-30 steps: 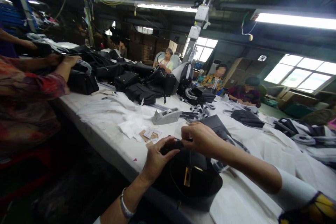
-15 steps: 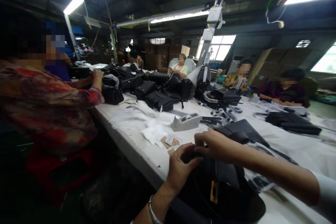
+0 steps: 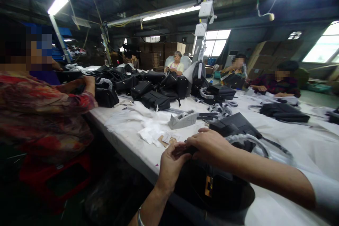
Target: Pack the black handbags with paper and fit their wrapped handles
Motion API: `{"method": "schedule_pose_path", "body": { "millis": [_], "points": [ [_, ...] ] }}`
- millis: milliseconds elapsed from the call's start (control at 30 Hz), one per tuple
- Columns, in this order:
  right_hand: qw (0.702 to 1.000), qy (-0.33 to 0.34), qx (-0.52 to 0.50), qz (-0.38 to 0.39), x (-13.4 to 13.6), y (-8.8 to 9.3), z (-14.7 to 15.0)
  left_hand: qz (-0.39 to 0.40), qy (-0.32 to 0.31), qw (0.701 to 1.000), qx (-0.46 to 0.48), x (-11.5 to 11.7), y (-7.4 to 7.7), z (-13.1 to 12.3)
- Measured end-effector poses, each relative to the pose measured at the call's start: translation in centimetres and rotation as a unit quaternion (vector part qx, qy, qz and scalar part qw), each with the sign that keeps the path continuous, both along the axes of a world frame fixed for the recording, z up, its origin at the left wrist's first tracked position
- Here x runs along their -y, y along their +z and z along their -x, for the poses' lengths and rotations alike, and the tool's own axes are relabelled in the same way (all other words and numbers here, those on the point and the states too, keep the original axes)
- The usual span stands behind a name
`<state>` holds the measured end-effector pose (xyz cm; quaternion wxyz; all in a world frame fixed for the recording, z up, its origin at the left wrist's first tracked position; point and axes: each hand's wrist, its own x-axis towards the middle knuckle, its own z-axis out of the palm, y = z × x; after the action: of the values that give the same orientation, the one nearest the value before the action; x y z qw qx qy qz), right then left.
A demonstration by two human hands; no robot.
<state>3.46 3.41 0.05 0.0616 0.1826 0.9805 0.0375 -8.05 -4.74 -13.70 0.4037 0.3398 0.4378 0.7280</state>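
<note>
A black handbag [image 3: 229,192] with a gold-coloured clasp [image 3: 208,186] leans at the near edge of the table, right in front of me. My left hand [image 3: 171,166] curls its fingers and thumb around the bag's upper left end. Against it, my right hand [image 3: 208,146] reaches across from the right, fingers bent down and closed on the same end of the bag. The exact piece between my fingertips is hidden. Just behind my right forearm lies another black bag [image 3: 233,123], with a plastic-wrapped handle [image 3: 250,141] near it.
A grey tape dispenser [image 3: 182,119] stands on the white table [image 3: 127,141], near crumpled white sheets [image 3: 148,130] and small tan cards [image 3: 168,138]. Black bags [image 3: 156,100] are heaped farther back. A co-worker in a patterned top [image 3: 45,109] sits at left; several others work across the table.
The whole scene has shifted left as my head turned slightly. My right hand has come down closer to my left, its fingers now lower over the bag's end.
</note>
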Motion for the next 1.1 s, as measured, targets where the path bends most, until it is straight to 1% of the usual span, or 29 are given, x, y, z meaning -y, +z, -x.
{"method": "schedule_pose_path", "body": {
  "millis": [67,100,233,367,500,633,700,767,867,967,1100],
  "points": [
    [1.000,0.018,0.001,0.006,-0.1,0.0,0.1,0.026,-0.030,0.998,0.057,0.1,-0.1,0.1],
    [1.000,0.025,0.001,0.005,-0.1,-0.1,0.1,0.034,-0.037,0.996,0.069,0.1,-0.2,0.2],
    [0.998,0.052,-0.004,-0.032,0.5,-0.5,0.3,0.060,-0.031,0.996,0.053,0.5,-0.7,1.3],
    [0.994,0.082,0.003,-0.076,1.1,-0.8,0.6,0.084,0.001,0.996,0.016,1.6,-1.7,3.3],
    [0.991,0.085,0.007,-0.107,0.9,-0.9,0.8,0.126,0.056,0.990,-0.003,3.5,-3.4,6.2],
    [0.991,0.086,0.012,-0.099,0.8,-1.1,0.8,0.161,0.094,0.983,-0.007,5.5,-5.3,8.7],
    [0.991,0.092,0.011,-0.093,0.9,-1.1,0.8,0.167,0.098,0.981,-0.006,6.2,-5.9,9.4],
    [0.991,0.095,0.012,-0.091,1.1,-0.9,0.9,0.164,0.100,0.981,-0.009,6.7,-6.2,9.8],
    [0.993,0.087,0.026,-0.081,0.9,-0.3,0.9,0.157,0.114,0.981,-0.022,7.2,-6.2,10.3],
    [0.996,0.058,0.035,-0.064,0.4,0.2,0.7,0.156,0.127,0.979,-0.034,7.8,-6.3,11.0],
    [0.998,0.017,0.041,-0.039,-0.3,0.7,0.1,0.166,0.143,0.975,-0.042,8.5,-7.2,11.6]
  ]
}}
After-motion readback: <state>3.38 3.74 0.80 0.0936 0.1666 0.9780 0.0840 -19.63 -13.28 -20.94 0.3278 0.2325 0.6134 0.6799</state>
